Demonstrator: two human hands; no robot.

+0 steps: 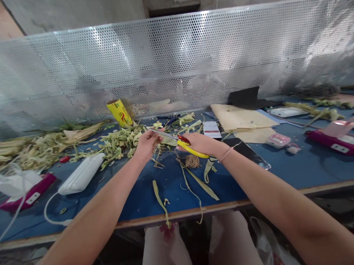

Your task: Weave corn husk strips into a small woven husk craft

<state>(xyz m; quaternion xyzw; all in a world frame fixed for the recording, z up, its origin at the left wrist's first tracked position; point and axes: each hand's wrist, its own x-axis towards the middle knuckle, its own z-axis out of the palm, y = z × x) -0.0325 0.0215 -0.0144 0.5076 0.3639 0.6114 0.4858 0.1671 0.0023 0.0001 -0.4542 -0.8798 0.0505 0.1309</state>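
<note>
My right hand [199, 143] is closed round the yellow and red handles of a pair of scissors [192, 147]. The blades point left, and their tips reach my left hand [149, 143]. My left fingers are pinched together beside the blade tips; what they hold is too small to make out. Under my right hand lies a small ball of brown twine [192, 161]. Dry husk strips [202, 183] lie on the blue table nearer to me, one strip [159, 200] hanging over the front edge. Behind my left hand is a heap of pale green husk knots [121, 140].
On the left are a white power bank [82, 175], a magenta tissue box [30, 191] and loose dry husks [50, 149]. A yellow tube [120, 113] leans by the perforated metal screen [173, 61]. To the right lie a phone [211, 129], brown paper [241, 117] and a dark tablet [251, 152].
</note>
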